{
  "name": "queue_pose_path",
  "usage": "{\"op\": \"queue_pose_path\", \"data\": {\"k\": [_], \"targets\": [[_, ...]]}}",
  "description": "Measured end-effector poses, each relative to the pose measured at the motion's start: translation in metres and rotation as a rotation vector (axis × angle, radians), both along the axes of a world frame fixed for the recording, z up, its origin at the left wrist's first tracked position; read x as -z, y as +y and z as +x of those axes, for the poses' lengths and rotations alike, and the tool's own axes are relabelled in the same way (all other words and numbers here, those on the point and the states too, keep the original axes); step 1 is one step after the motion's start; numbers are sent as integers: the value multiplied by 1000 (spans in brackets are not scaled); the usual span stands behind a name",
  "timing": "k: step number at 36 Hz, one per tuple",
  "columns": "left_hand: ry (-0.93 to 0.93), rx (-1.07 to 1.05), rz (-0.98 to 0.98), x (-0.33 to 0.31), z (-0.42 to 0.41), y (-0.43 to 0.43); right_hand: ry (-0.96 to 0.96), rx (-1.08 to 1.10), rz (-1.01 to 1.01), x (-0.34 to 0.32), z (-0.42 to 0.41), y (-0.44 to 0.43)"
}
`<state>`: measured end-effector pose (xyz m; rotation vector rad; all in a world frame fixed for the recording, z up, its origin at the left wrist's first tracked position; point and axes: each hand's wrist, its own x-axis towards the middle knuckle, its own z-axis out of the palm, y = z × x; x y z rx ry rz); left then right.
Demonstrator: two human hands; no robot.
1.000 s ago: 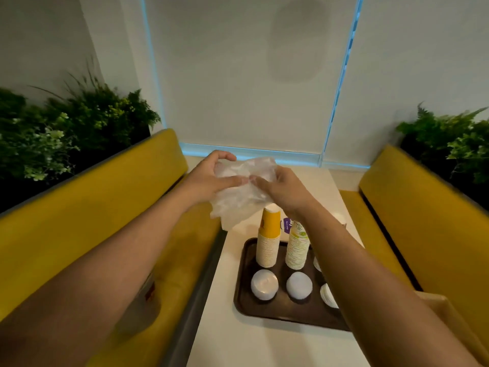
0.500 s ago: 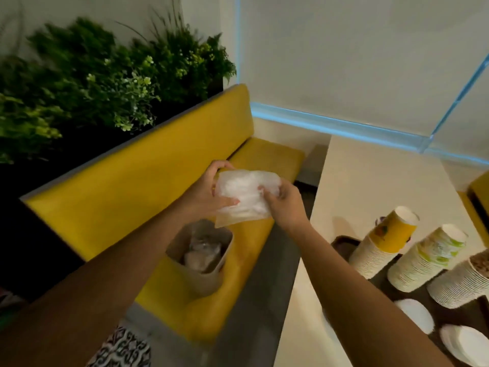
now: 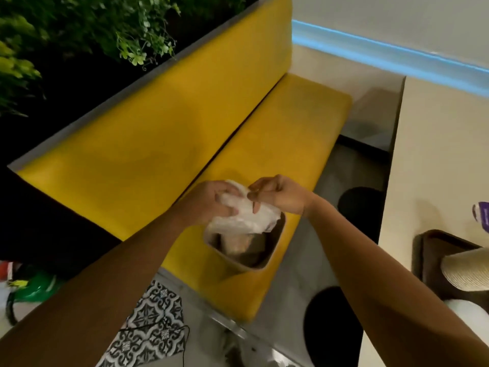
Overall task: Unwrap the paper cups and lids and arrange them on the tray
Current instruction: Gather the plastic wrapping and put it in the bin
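Just below hands: open beige bin on yellow bench seat. Left hand grips crumpled plastic wrapper, fingers curled round it; right hand pinches its top edge. Well right of hands: tray on desk, holding cup stack, white lid.
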<state>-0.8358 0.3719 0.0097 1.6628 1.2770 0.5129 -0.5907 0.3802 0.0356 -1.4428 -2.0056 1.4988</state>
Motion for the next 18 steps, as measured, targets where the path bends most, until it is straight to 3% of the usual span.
{"op": "queue_pose_path", "data": {"k": [3, 6, 11, 15, 18], "targets": [[-33, 22, -18, 16, -3, 10, 17, -46, -153, 5, -7, 6], [-42, 89, -46, 31, -4, 16, -189, -79, -117, 23, -15, 11], [-11, 66, -135, 50, -13, 20, -275, 105, -57, 56, 3, 16], [180, 70, -147, 67, -11, 21, -377, 105, -66, 79, -2, 7], [458, 215, -67, 72, 5, 17, -516, 82, -47, 105, -12, 1]]}}
